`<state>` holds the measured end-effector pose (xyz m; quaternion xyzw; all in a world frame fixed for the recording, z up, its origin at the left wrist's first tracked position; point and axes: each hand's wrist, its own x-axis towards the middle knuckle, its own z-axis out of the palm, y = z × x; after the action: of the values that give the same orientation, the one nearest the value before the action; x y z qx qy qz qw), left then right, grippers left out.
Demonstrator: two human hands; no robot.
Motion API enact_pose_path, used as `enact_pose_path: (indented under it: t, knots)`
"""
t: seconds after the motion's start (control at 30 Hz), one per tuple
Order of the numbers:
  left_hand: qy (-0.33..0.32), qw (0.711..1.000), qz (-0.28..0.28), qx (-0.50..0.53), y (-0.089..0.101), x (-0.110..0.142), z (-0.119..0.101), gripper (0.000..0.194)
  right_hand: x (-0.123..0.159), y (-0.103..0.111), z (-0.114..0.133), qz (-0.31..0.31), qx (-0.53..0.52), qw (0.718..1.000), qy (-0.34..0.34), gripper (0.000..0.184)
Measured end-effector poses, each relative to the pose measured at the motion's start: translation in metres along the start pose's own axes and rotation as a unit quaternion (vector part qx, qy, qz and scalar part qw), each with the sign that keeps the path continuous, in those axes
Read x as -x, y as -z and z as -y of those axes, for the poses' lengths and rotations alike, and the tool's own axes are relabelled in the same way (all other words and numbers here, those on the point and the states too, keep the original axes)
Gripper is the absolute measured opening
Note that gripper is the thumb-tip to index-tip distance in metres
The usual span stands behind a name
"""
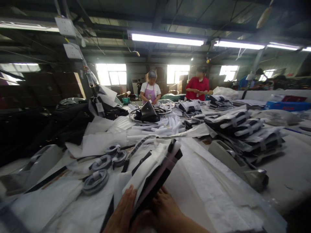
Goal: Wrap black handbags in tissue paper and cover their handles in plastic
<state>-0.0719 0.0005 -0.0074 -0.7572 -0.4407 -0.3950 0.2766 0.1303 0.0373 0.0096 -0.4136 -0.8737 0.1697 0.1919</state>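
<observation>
A folded black bag (159,171) with white padding sheet (152,160) over it stands tilted on the table before me. Along its near left side lies my left hand (123,207), fingers together and pressed to the white sheet. My right hand (167,205) grips the bag from the right and below, its fingertips partly hidden by it. A grey wrapped handle (142,142) arches up behind the bag. To the left rest several coiled grey straps (96,182) in clear wrapping.
Tape dispensers stand at right (236,165) and left (45,161). Wrapped black bags (243,126) are stacked at right; black bags (68,123) heap at left. White padding rolls (167,124) and a black pouch (147,112) lie ahead. Two people work across the table.
</observation>
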Motion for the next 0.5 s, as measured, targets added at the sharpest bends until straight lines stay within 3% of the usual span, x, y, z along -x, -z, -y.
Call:
enact_pose_path:
  t: [0.07,0.13,0.2,0.27,0.33,0.5]
  knots:
    - [-0.019,1.0,0.007,-0.013,-0.002,-0.003,-0.008,0.053,0.001,-0.006,0.001,-0.041,0.035,0.998,0.005,0.042]
    - [-0.04,0.998,0.029,-0.026,-0.004,-0.004,-0.012,0.047,0.013,-0.015,-0.008,-0.095,0.091,0.99,0.046,0.043]
    - [-0.068,0.996,0.028,-0.041,-0.007,-0.004,-0.015,0.042,0.032,-0.028,-0.026,-0.151,0.172,0.964,0.136,0.053]
    - [-0.092,0.994,0.011,-0.052,-0.009,-0.004,-0.019,0.04,0.049,-0.04,-0.043,-0.199,0.251,0.92,0.228,0.043]
    - [-0.091,0.994,0.005,-0.06,-0.01,-0.006,-0.026,0.04,0.057,-0.048,-0.052,-0.21,0.281,0.902,0.252,0.037]
    - [-0.089,0.992,0.027,-0.08,-0.003,-0.012,-0.046,0.043,0.044,-0.066,-0.043,-0.159,0.199,0.946,0.2,0.038]
